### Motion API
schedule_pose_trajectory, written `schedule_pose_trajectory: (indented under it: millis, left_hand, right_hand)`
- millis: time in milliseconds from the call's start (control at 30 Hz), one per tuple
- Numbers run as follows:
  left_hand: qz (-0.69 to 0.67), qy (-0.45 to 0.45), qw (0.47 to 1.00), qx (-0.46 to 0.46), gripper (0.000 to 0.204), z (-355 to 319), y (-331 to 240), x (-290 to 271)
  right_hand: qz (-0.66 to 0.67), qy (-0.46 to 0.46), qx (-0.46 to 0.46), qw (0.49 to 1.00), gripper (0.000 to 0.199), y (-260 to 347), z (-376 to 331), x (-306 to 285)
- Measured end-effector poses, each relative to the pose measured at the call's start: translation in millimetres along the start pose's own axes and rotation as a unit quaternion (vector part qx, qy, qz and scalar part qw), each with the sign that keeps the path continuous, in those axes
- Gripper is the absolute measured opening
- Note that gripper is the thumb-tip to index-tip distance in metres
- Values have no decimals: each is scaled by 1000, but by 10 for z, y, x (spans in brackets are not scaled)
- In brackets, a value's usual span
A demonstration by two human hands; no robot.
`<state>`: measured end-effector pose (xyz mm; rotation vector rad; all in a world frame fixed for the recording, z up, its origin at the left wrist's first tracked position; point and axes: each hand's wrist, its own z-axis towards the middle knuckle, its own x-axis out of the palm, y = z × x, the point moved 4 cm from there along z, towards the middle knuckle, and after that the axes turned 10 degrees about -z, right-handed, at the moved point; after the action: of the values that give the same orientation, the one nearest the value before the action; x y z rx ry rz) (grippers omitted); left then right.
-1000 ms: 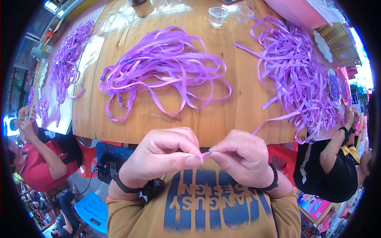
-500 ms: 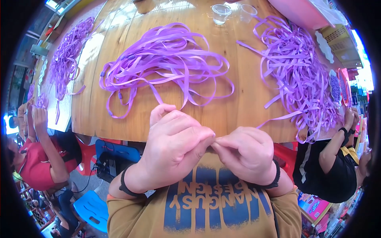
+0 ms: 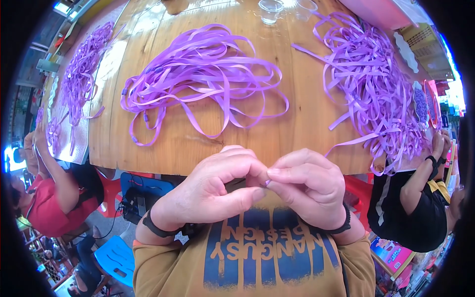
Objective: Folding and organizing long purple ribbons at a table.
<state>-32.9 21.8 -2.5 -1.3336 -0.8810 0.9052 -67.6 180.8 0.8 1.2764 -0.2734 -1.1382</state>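
My left hand (image 3: pixel 210 185) and my right hand (image 3: pixel 309 185) meet fingertip to fingertip in front of my chest, just off the table's near edge. A tiny bit of purple ribbon (image 3: pixel 267 182) shows between the fingertips, and most of it is hidden. My right thumb and forefinger pinch it; the left forefinger and thumb curve round to it from the other side. Beyond my hands, a loose looped bundle of purple ribbon (image 3: pixel 203 81) lies on the wooden table (image 3: pixel 168 161), with small darker purple parts on some strands. Neither hand touches that bundle.
A larger tangled heap of purple ribbon (image 3: pixel 371 84) lies at the right, another heap (image 3: pixel 81 74) at the far left. Clear plastic cups (image 3: pixel 270 11) stand at the back. Co-workers sit on both sides, one in a red shirt (image 3: pixel 52 203), one in black (image 3: pixel 410 213). A blue stool (image 3: pixel 115 260) stands lower left.
My left hand has turned, and its thumb and forefinger now form a wider ring. The joined fingertips sit slightly lower. The ribbon strand that ran toward my left hand now shows as a loop on the table.
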Motion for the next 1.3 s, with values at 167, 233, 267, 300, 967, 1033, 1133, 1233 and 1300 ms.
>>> schedule_pose_trajectory:
  millis: [167, 233, 267, 300, 967, 1033, 1133, 1233, 1300]
  left_hand:
    - [-3, -11, 1000, -28, 9, 14, 46, 52]
    - [-15, -5, 999, -43, 9, 22, 39, 63]
    - [-84, 1, 991, -101, 10, 16, 70, 75]
    - [-152, 6, 976, -158, 11, 4, 107, 92]
    - [-326, -70, 911, -242, 11, 36, 167, 198]
    - [-151, -64, 974, -155, 11, 72, 97, 168]
    - [10, -70, 997, 2, 12, 96, -6, 166]
    - [93, -127, 982, 105, 15, 102, -88, 217]
    - [72, -110, 987, 96, 13, 88, -64, 206]
  right_hand:
    - [-6, -2, 4, 1000, 18, 14, -11, -28]
    - [-7, 2, -3, 1000, 18, 3, -5, -39]
    - [-2, 9, -17, 1000, 18, -5, -3, -47]
    - [3, 16, -31, 999, 19, -9, -5, -52]
    - [-107, -46, -76, 990, 26, 11, -107, -92]
    - [-96, -52, -66, 992, 25, -4, -107, -103]
    - [-78, -61, -69, 993, 25, 15, -96, -108]
    - [-63, -88, -19, 994, 26, 7, -93, -114]
    - [-92, -89, -23, 992, 26, 13, -85, -120]
